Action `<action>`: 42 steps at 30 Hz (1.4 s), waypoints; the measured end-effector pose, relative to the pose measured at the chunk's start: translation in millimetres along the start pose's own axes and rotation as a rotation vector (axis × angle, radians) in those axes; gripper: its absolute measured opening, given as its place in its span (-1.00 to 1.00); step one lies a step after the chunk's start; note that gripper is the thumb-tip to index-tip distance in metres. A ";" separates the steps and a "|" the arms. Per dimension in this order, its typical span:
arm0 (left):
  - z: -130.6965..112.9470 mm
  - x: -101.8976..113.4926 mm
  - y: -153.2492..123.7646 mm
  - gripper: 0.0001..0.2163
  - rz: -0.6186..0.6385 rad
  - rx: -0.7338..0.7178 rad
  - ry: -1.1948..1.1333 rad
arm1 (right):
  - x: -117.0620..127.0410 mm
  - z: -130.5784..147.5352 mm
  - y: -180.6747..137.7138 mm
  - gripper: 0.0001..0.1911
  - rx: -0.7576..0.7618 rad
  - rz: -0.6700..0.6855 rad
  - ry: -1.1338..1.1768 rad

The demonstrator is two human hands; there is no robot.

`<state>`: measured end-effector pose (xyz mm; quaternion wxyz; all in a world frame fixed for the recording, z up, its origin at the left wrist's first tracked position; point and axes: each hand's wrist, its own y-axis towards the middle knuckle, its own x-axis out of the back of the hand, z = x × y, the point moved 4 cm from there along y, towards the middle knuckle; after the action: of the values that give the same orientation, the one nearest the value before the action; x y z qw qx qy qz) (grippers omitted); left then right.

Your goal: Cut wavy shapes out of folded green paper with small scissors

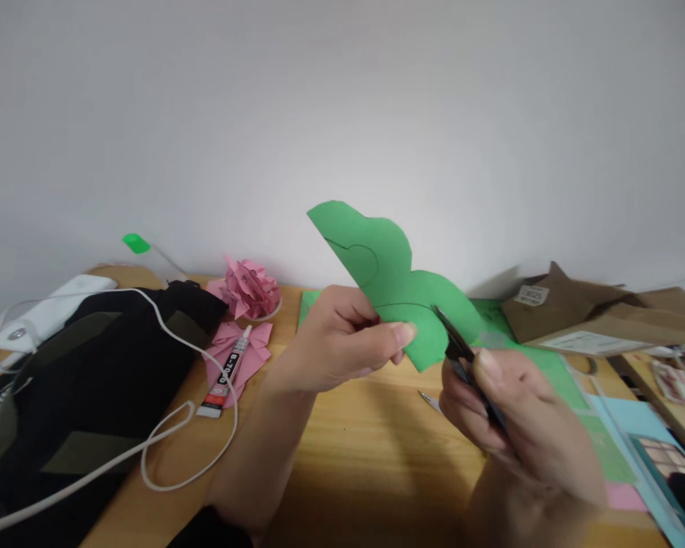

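Note:
My left hand (348,342) pinches a piece of green paper (388,251) between thumb and fingers, holding it up above the table. The paper has a wavy, scalloped outer edge and thin curved lines drawn on it. Closed around dark scissors (461,348) is my right hand (514,411). The scissor blades meet the paper's lower right part, with a tip near the end of a drawn line. A pen tip (430,399) shows on the table below, the rest of it hidden behind my right hand.
On the left lie a black bag (108,380), a white cable (205,354), a glue tube (225,377) and a folded pink paper flower (248,288). A brown paper bag (599,312) and green sheets (559,380) are at the right. A pale wall (342,114) stands behind.

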<state>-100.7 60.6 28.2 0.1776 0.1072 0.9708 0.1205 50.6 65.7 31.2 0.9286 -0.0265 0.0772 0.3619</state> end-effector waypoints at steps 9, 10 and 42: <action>-3.0 0.1 -0.3 -0.70 0.011 0.033 0.015 | 2.1 2.3 -2.6 -0.43 0.011 0.008 -0.080; -3.7 0.0 -0.4 -0.71 0.014 0.032 0.013 | 2.3 2.4 -3.1 -0.43 0.015 0.011 -0.083; 15.9 -4.5 17.3 -0.70 0.021 0.269 -0.100 | 29.8 9.7 4.3 -0.71 0.141 -0.349 -0.112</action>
<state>-87.8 79.0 19.9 0.2087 0.1463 0.9669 -0.0144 70.5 89.8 35.9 0.9797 0.0459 0.0451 0.1899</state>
